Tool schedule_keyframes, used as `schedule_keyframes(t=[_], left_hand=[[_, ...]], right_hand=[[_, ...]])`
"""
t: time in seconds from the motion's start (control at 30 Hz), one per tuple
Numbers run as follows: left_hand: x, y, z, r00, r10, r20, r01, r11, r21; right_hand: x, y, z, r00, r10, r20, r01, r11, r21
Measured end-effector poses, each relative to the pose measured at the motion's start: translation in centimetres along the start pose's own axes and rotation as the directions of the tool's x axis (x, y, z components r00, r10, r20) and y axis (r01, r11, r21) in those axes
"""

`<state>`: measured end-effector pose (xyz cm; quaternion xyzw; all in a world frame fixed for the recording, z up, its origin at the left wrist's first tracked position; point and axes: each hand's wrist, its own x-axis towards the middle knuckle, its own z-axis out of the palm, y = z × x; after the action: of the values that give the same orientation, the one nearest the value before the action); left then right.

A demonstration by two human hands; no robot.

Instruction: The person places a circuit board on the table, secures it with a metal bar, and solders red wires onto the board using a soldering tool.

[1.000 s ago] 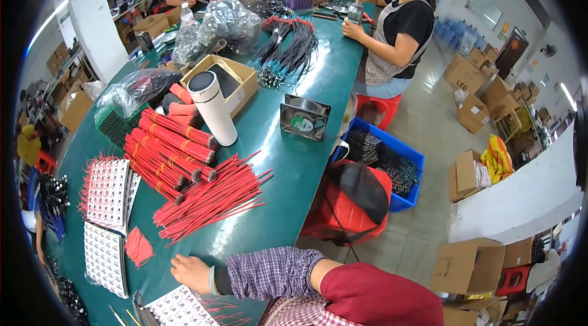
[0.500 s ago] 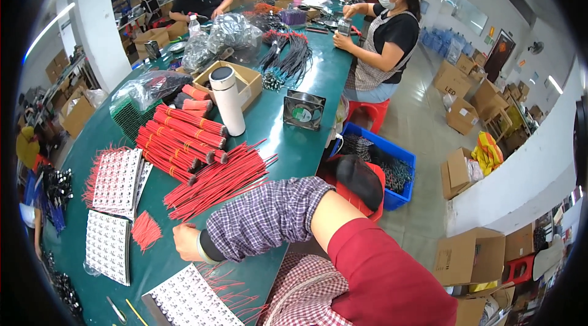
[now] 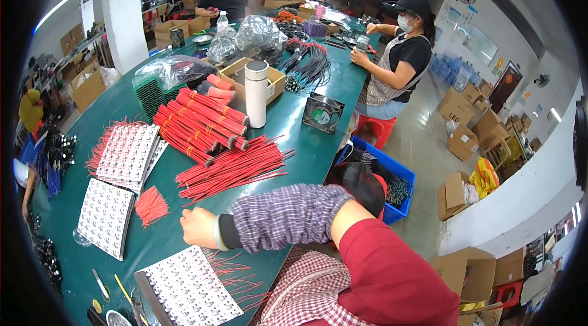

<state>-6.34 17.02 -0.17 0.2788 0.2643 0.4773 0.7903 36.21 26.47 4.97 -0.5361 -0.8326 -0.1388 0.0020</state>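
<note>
My right hand (image 3: 201, 228) is curled closed over the green table, just beyond the near white printed sheet (image 3: 187, 286). What its fingers hold, if anything, is hidden. A checked sleeve cover and a pale bracelet show on that arm. Red wires stick out from the right edge of this sheet, and a dark strip runs down its left edge. My left hand is out of view. Left of my right hand lies a small bunch of short red wires (image 3: 152, 206). Beyond it are loose long red wires (image 3: 236, 170).
Stacked printed sheets (image 3: 105, 219) lie at the left. Farther back are banded red wire bundles (image 3: 199, 124), a white flask (image 3: 256, 94), a cardboard tray (image 3: 277, 84) and a square fan (image 3: 323, 113). A blue crate (image 3: 404, 188) stands right of the table. Two co-workers sit at the far end.
The view has shifted, showing more of the near table. My right hand has come slightly closer to the near sheet. The far co-worker has raised their head and a hand.
</note>
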Motion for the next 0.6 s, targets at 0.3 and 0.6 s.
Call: schedule_keyframes(t=[0.3,0.6], left_hand=[[-0.5,-3.3,8.0,0.954,0.057,-0.294,-0.037,0.997,0.073],[-1.8,-6.5,14.3,0.747,0.399,-0.531,-0.268,0.913,0.309]], right_hand=[[-4.4,-6.7,-1.5,0.891,0.244,-0.383,0.062,0.770,0.635],[-6.9,-8.4,-2.2,0.936,0.262,-0.236,0.012,0.647,0.763]])
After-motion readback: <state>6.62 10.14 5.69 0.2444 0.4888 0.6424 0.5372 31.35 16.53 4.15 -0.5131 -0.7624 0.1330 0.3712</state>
